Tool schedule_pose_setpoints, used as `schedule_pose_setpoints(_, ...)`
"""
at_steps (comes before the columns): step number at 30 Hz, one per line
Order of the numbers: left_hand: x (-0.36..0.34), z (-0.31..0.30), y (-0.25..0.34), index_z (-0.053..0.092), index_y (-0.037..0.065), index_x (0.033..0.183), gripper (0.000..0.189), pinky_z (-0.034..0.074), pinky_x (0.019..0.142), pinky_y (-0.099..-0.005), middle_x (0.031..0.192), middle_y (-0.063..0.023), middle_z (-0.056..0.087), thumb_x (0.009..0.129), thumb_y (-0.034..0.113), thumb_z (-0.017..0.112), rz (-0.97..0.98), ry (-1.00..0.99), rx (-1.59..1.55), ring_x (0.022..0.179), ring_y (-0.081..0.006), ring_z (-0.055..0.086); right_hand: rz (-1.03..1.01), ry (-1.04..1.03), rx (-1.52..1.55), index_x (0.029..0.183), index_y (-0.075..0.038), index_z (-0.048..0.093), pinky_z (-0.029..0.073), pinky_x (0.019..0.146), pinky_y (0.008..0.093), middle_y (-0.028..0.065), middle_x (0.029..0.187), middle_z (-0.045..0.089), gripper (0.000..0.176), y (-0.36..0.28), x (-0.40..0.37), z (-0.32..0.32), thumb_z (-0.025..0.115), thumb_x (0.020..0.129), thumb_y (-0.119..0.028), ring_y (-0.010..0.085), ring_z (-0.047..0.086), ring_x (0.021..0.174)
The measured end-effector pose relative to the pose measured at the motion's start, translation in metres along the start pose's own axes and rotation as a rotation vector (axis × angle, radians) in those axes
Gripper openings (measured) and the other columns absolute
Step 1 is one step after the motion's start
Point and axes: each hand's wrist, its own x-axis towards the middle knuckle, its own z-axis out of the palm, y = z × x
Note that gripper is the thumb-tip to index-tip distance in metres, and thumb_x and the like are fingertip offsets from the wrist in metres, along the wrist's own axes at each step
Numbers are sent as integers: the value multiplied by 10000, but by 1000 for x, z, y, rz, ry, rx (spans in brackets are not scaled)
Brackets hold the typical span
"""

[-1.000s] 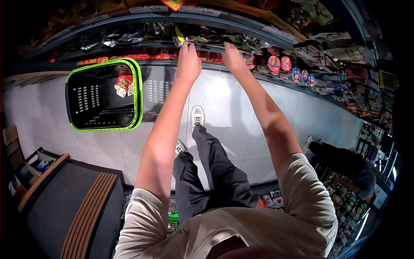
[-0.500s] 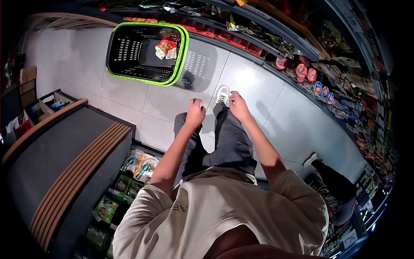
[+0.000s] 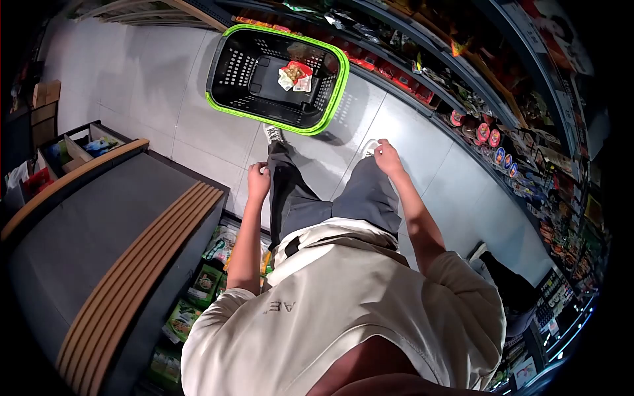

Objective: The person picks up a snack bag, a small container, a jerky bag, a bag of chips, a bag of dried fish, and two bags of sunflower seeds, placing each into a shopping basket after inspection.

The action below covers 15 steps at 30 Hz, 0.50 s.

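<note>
My left hand (image 3: pixel 259 179) hangs in front of my left thigh, its fingers loosely curled with a small gap, and I see nothing held in it. Farther right, my right hand (image 3: pixel 387 157) is over my right shoe, fingers loosely bent and empty. Neither hand touches anything. Beyond my feet, a black shopping basket (image 3: pixel 212 76) with a bright green rim sits on the floor. Inside it lies a red and white food packet (image 3: pixel 295 77), towards its right end.
Stocked shelves (image 3: pixel 456 72) curve along the far and right sides. A dark display counter (image 3: pixel 86 211) with wooden slats stands at left, with green packets (image 3: pixel 181 320) low beside it. Another person's dark-clothed leg (image 3: pixel 508 284) is at lower right.
I have stepped closer to the basket, and both my shoes are now partly visible near it. My hands have moved farther apart. The basket appears farther right in view; its packet remains inside.
</note>
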Motion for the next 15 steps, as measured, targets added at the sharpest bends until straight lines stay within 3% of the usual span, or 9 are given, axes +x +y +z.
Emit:
schedule_pose_setpoints(3, 43, -49, -41, 568, 2, 880, 193, 395, 788, -349, 917, -182, 509, 707, 69, 513, 73, 6, 92, 885, -315, 489, 104, 26, -23, 990, 26, 473, 441, 742, 380, 224, 847, 571, 277, -36, 2, 29, 449, 747, -105, 349, 551, 828)
schedule_pose_setpoints(7, 95, -104, -75, 564, -4, 873, 192, 403, 780, -351, 930, -193, 507, 711, 71, 495, 33, -80, 92, 860, -320, 496, 141, 42, -1, 996, 29, 466, 445, 726, 388, 237, 805, 572, 283, -81, 19, 75, 443, 751, -112, 367, 556, 797)
schedule_pose_setpoints(8, 105, -114, -82, 564, -9, 871, 190, 408, 772, -352, 918, -191, 518, 715, 74, 493, 31, -110, 103, 860, -316, 498, 171, -19, 47, 1073, 28, 420, 459, 660, 308, 171, 792, 579, 342, -88, 27, 89, 450, 763, -114, 244, 596, 662)
schedule_pose_setpoints(13, 162, -121, -118, 562, -11, 869, 182, 416, 742, -357, 834, -172, 550, 720, 68, 492, 11, -187, 110, 838, -307, 514, 150, -77, 92, 1086, 37, 397, 454, 659, 312, 156, 768, 574, 365, -156, 71, 134, 448, 762, -122, 231, 594, 665)
schedule_pose_setpoints(15, 182, -117, -116, 558, -17, 867, 172, 420, 714, -346, 832, -170, 559, 725, 50, 488, 48, -169, -20, 804, -310, 526, 130, -117, 112, 1090, 43, 382, 453, 635, 310, 149, 759, 571, 361, -162, 98, 153, 455, 775, -118, 219, 590, 664)
